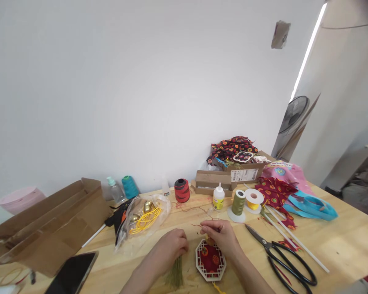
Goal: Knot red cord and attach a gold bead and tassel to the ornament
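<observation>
My left hand (171, 248) is closed, its fingers curled together over the top of a green tassel (175, 274) that hangs down toward the table; the exact grip is hidden. Close by on the right, my right hand (221, 237) pinches a thin red thread (197, 225) between thumb and fingertips. Under that hand lies an octagonal ornament (211, 261) with a pale lattice frame and red patterned cloth. A yellow cord (217, 288) comes out of its lower edge. Something small and golden shows between the fingers and the frame's top.
Black-handled scissors (282, 257) lie at right, beside white sticks (297, 241). Behind my hands stand a red thread spool (182, 190), a glue bottle (218, 198) and a green spool (239, 203). On the left are a plastic bag (145, 216), a phone (72, 273) and a cardboard box (49, 228).
</observation>
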`<state>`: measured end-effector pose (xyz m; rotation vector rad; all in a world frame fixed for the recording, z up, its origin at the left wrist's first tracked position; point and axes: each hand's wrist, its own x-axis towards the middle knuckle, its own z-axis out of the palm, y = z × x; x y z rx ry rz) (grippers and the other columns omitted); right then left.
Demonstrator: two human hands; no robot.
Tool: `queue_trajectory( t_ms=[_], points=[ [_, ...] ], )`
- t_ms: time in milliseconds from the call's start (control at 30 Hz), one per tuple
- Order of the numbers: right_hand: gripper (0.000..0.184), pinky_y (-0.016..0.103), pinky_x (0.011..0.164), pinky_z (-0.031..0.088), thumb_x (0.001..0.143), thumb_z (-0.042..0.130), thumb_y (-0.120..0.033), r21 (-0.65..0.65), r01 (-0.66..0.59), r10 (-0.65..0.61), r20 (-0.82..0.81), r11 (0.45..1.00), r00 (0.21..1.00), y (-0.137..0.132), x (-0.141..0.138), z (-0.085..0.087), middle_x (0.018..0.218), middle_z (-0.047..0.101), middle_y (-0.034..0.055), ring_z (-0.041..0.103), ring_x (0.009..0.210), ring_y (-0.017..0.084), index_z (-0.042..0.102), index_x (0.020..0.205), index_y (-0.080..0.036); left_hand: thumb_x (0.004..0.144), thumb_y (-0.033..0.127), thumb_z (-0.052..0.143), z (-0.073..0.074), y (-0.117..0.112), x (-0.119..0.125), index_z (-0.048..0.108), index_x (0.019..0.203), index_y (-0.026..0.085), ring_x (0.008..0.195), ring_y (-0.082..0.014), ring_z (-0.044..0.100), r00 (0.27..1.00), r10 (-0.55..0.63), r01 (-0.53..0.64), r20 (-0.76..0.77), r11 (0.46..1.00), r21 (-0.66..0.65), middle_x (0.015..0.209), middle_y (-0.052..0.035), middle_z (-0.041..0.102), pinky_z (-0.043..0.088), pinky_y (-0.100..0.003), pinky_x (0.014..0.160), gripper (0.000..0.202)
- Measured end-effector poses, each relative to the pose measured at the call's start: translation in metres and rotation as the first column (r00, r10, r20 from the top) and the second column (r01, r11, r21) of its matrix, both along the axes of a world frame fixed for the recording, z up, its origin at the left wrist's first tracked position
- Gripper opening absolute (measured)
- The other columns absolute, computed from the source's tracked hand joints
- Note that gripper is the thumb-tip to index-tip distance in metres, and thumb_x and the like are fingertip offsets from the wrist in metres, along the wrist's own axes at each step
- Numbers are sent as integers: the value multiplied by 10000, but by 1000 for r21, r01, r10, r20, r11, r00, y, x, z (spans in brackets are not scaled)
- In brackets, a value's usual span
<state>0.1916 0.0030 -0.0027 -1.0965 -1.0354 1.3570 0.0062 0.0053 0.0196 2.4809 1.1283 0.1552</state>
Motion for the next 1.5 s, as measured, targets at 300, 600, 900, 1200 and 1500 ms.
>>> queue_trajectory(
  t_ms=[300, 600, 900, 1200, 1500],
  points=[
    [315, 176, 343, 269, 518, 706, -434, 18, -4, 4, -5, 1000, 1000, -1, 0, -3, 535, 643, 13, 314, 338, 33, 705, 661, -153, 730, 114, 423, 6, 0, -5, 665, 812, 223, 760, -178, 564, 998, 49, -50, -25, 998, -31, 808, -35, 636, 390, -239, 674, 277],
    [282, 180, 373, 312, 543, 690, -415, 88, 6, -11, 60, 996, 998, 0, 1, -4, 524, 650, 22, 379, 388, 61, 709, 636, -149, 629, 103, 501, 5, 1, 0, 652, 687, 204, 711, -194, 527, 979, 171, -159, 114, 981, -108, 736, -32, 625, 340, -270, 649, 191],
    [306, 181, 349, 308, 582, 654, -451, 142, 18, -32, 100, 990, 994, 0, 1, -2, 527, 646, 23, 381, 358, 61, 714, 646, -157, 681, 258, 582, -5, 16, -2, 613, 647, 144, 573, -135, 524, 638, 562, -283, 526, 807, -518, 598, -5, 609, 390, -232, 551, 123],
    [202, 193, 387, 358, 668, 626, -366, 238, -3, -39, 171, 971, 984, -3, 0, -5, 579, 666, 22, 466, 414, 96, 717, 708, -190, 676, 104, 654, -15, 6, 22, 600, 717, 119, 534, -82, 617, 49, 888, 68, 457, 453, -889, 642, -25, 662, 509, -149, 528, 69],
    [148, 234, 532, 439, 700, 605, -298, 343, -90, -16, 293, 935, 956, -7, 1, 2, 606, 684, 25, 574, 541, 152, 723, 725, -213, 810, -31, 418, -18, 3, 26, 610, 693, 65, 531, -88, 652, -158, 958, 249, 237, 271, -930, 608, -65, 676, 531, -112, 486, 245]
  ],
)
